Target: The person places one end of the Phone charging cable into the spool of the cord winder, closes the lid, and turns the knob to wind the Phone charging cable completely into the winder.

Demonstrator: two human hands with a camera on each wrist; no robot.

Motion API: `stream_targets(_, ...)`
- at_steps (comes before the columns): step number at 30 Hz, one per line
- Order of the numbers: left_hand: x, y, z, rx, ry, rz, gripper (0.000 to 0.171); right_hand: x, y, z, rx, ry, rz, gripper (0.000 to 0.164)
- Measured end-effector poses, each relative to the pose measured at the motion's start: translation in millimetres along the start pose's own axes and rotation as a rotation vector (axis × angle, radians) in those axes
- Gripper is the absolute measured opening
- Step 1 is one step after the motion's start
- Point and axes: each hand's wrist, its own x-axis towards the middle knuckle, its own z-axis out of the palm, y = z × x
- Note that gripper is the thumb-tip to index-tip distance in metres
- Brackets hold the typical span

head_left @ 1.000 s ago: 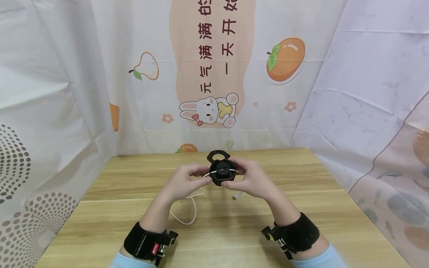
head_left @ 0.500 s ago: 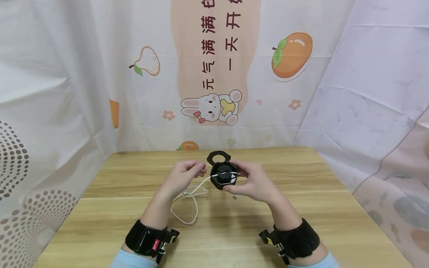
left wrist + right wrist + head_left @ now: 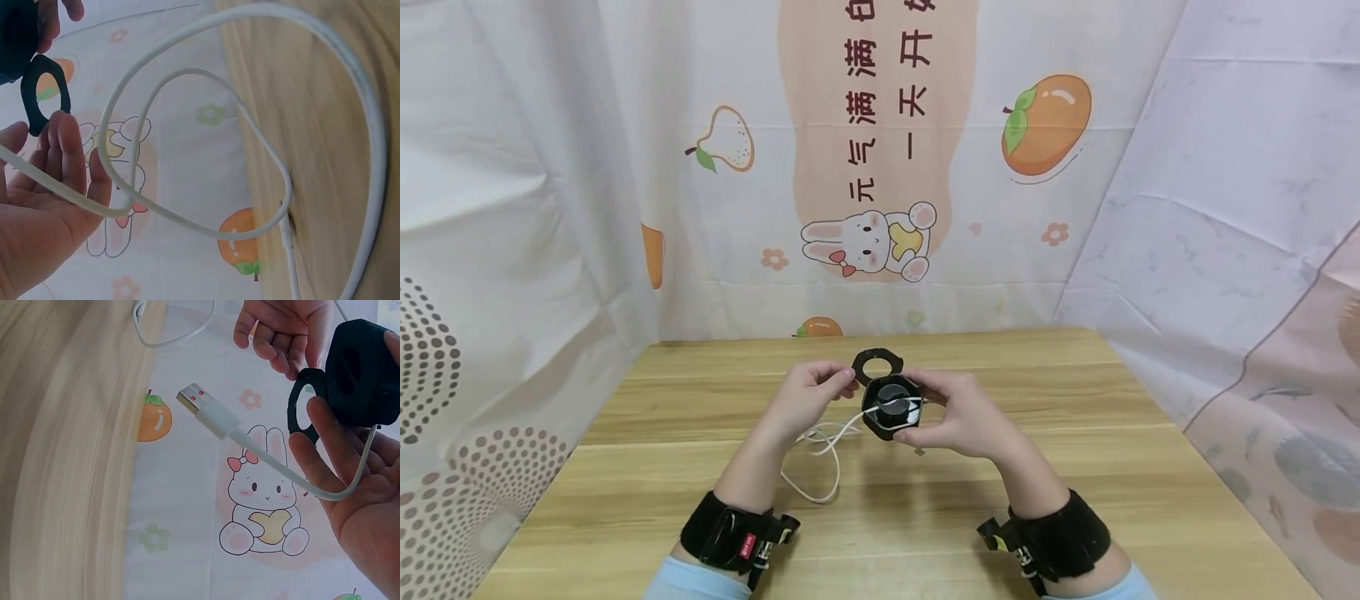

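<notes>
A black cable winder case [image 3: 893, 391], its ring-shaped lid [image 3: 891, 358] swung up on the far side, is held above the table. My right hand [image 3: 966, 412] grips the case from the right, thumb in front and fingers behind. The thumb and fingertips of my left hand [image 3: 805, 400] pinch the left edge of the lid. A white USB cable [image 3: 838, 471] crosses the round core inside the case and leaves it on the left. Its metal-tipped USB plug [image 3: 206, 411] hangs out past my right fingers in the right wrist view.
The rest of the cable lies in loose loops on the wooden table [image 3: 700, 467], below and left of the case. A printed cloth [image 3: 730, 250] hangs behind the table's far edge, with more cloth at both sides.
My left hand first let go of the case's left side and drew back a little. The case then moved left and slightly down, tilting its lid to my left fingertips. White cable now shows along the case's lower right inside.
</notes>
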Motion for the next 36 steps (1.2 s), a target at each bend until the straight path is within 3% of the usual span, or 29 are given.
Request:
stream_targets(15,3.0,-2.6,3.2,-0.051,0.09,0.011,0.026,-1,5,2,0.028,-0.019,0.042,0.066)
stream_targets(30,-4.8,10.5,0.3,-0.071,0.117,0.062,0.024,0,8,4,-0.002,-0.012,0.032,0.066)
stream_targets(36,-7.7,15.2,0.6,-0.098,0.09,0.084,0.023,0,9,3,-0.003,-0.027,0.011,0.062)
